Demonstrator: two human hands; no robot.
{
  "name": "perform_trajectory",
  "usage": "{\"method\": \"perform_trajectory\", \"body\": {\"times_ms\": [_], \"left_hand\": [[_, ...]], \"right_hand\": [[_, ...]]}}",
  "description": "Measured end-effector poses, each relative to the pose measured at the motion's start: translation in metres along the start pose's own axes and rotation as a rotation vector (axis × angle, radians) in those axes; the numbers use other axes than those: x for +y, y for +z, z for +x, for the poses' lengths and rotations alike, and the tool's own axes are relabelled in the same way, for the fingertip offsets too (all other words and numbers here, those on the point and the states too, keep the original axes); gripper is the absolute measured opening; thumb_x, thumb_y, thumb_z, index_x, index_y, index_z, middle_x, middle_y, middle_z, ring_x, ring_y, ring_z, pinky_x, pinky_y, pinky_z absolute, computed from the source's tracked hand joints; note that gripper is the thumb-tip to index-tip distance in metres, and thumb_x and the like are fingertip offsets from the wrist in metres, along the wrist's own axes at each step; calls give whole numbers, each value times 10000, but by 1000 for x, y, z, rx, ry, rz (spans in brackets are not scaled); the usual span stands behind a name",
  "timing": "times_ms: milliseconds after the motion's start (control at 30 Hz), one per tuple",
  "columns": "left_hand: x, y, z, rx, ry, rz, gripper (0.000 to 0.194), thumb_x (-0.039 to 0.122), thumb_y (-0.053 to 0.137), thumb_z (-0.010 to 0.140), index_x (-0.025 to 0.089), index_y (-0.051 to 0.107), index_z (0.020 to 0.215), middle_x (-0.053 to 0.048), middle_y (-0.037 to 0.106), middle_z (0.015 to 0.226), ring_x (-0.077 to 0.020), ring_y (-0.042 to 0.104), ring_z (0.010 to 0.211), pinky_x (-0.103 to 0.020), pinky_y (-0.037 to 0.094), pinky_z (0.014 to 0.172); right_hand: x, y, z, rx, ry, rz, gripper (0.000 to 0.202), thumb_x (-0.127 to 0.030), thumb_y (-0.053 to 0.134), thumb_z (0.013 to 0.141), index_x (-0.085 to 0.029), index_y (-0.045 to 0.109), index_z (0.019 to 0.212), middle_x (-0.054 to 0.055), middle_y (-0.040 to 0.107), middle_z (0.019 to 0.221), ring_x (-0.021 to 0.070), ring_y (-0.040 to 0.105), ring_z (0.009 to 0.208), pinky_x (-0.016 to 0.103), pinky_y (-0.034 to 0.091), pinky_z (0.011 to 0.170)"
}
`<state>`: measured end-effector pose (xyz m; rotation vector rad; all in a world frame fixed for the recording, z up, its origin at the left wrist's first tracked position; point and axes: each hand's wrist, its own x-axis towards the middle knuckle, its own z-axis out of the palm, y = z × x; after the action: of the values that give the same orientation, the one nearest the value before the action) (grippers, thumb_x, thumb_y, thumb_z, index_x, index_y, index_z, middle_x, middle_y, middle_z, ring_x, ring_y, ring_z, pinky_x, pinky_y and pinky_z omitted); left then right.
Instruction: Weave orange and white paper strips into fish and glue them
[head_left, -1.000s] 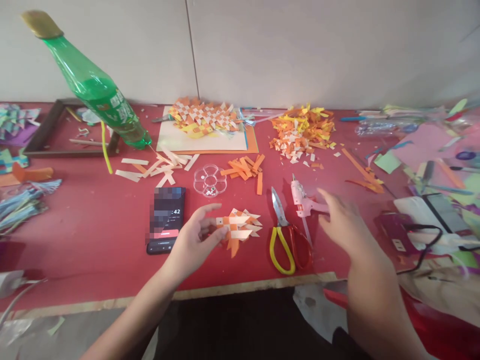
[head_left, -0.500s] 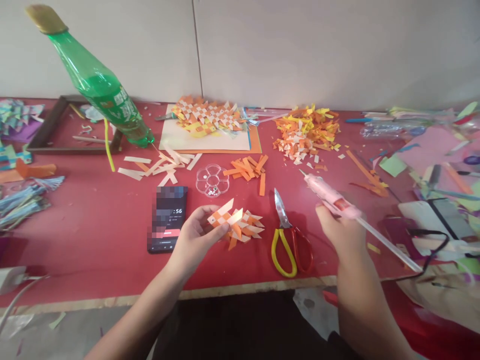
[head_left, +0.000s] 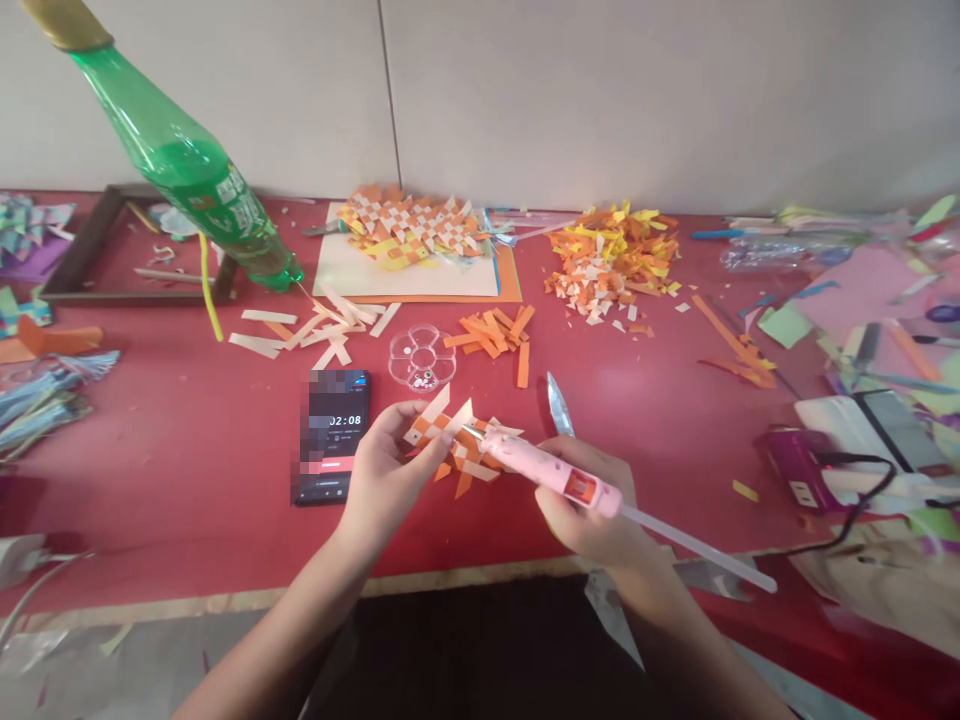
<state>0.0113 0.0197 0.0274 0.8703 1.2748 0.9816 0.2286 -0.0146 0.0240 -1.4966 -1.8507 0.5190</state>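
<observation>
Between thumb and fingers, my left hand (head_left: 390, 470) holds a woven orange and cream paper fish (head_left: 469, 460) above the red table. My right hand (head_left: 592, 500) is closed round a pink glue gun (head_left: 551, 470), whose metal tip reaches the fish close to my left thumb. A clear glue stick (head_left: 697, 543) sticks out of the gun's back end. Under my right hand lie the scissors; only their blade (head_left: 558, 405) shows, and the handles are hidden. A phone (head_left: 334, 440) with a running timer lies just left of my left hand.
Behind the hands are a clear flower-shaped tray (head_left: 422, 358), orange strips (head_left: 493, 332), cream strips (head_left: 337, 320) and a pile of paper scraps (head_left: 611, 260). A green bottle (head_left: 202, 190) stands at the left, near a dark frame (head_left: 135, 298). Woven pieces (head_left: 412, 225) lie on cream card.
My right hand has brought the glue gun left and down to the fish, and now covers the scissor handles. My left hand still holds the fish. The view has shifted slightly.
</observation>
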Motion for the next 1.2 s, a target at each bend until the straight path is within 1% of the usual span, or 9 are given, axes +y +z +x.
{"method": "perform_trajectory", "body": {"times_ms": [67, 133, 300, 400, 600, 833, 1067, 1200], "left_hand": [[0, 0, -1, 5, 12, 27, 240, 291, 728, 803, 180, 618, 985, -23, 709, 887, -143, 688, 741, -247, 564, 678], [1, -1, -1, 16, 22, 46, 209, 289, 722, 806, 180, 624, 955, -15, 702, 864, -142, 683, 732, -242, 558, 668], [2, 0, -4, 24, 40, 77, 115, 261, 705, 808, 175, 638, 844, 8, 675, 773, -122, 656, 681, -219, 534, 632], [1, 1, -4, 22, 49, 91, 88, 243, 700, 804, 173, 647, 812, 7, 676, 752, -122, 647, 659, -221, 524, 618], [-1, 1, -5, 20, 54, 94, 89, 249, 696, 813, 184, 640, 792, 22, 670, 740, -113, 639, 659, -218, 519, 638], [-5, 1, -4, 8, 42, 74, 125, 270, 707, 812, 187, 619, 779, 28, 652, 706, -109, 616, 644, -218, 499, 623], [-2, 1, -5, -1, 26, 94, 75, 248, 709, 810, 182, 697, 844, 7, 694, 733, -112, 627, 668, -206, 501, 628], [0, 2, -6, -1, 25, 90, 80, 259, 713, 805, 183, 702, 826, 9, 695, 725, -112, 635, 664, -201, 507, 618]], "right_hand": [[0, 2, 0, 12, -15, -44, 129, -93, 523, 690, -196, 569, 753, -23, 561, 606, 109, 497, 489, 242, 409, 442], [0, 3, 0, 19, -34, -75, 100, -102, 527, 692, -195, 550, 722, -31, 533, 579, 99, 462, 470, 234, 384, 428], [-3, 5, 1, 49, -95, -108, 83, -112, 505, 709, -192, 509, 689, -32, 506, 560, 87, 450, 463, 216, 364, 422], [-4, 5, 3, 70, -117, -135, 95, -109, 493, 711, -196, 488, 672, -33, 490, 547, 85, 423, 452, 215, 347, 412], [-2, 3, 5, 96, -146, -167, 111, -104, 485, 720, -196, 479, 658, -40, 449, 528, 82, 392, 444, 215, 326, 406], [-3, 0, 6, 85, -157, -180, 121, -111, 491, 729, -198, 471, 647, -40, 448, 524, 85, 406, 445, 216, 331, 409], [1, -1, 3, 96, -142, -156, 117, -103, 495, 708, -206, 453, 672, -50, 431, 542, 83, 387, 450, 216, 328, 407], [4, 0, 4, 115, -131, -118, 136, -82, 496, 691, -210, 449, 694, -61, 407, 550, 79, 371, 444, 215, 326, 401]]}}
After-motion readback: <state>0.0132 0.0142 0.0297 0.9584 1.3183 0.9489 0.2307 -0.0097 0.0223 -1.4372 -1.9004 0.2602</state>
